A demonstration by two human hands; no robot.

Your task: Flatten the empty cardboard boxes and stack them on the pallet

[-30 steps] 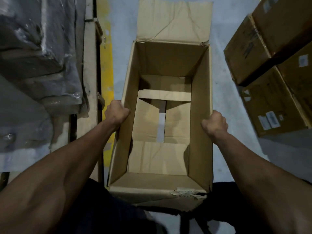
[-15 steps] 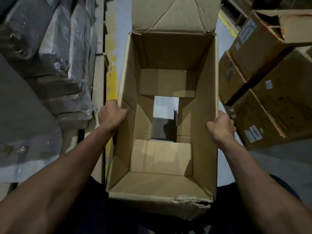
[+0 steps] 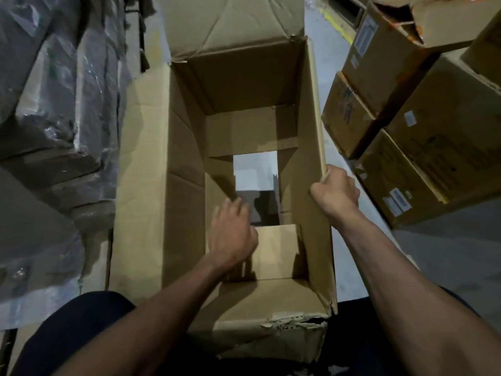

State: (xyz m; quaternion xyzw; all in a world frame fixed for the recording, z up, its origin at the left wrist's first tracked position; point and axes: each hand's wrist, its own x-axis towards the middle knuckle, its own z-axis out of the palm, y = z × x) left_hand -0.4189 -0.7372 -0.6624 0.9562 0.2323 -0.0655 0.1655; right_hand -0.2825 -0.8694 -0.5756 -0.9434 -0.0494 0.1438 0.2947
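While the open cardboard box [image 3: 244, 164] stands on the floor against the person's legs, its bottom flaps [image 3: 273, 248] partly parted, the right hand [image 3: 334, 192] pinches the right wall's top edge. The left hand [image 3: 230, 234], fingers spread, reaches inside. Pushing the flaps outward should free the walls to collapse; stacked boxes [image 3: 423, 131] sit nearby.

A pale grey concrete floor [image 3: 447, 256] is seen below, marked by a yellow painted line [image 3: 334, 23] at the upper right. On the right, brown cardboard boxes [image 3: 423, 169] with white labels are stacked together, the lowest resting on the floor. On the left, plastic-wrapped bundles [image 3: 54, 104] are piled; what they rest on cannot be told.
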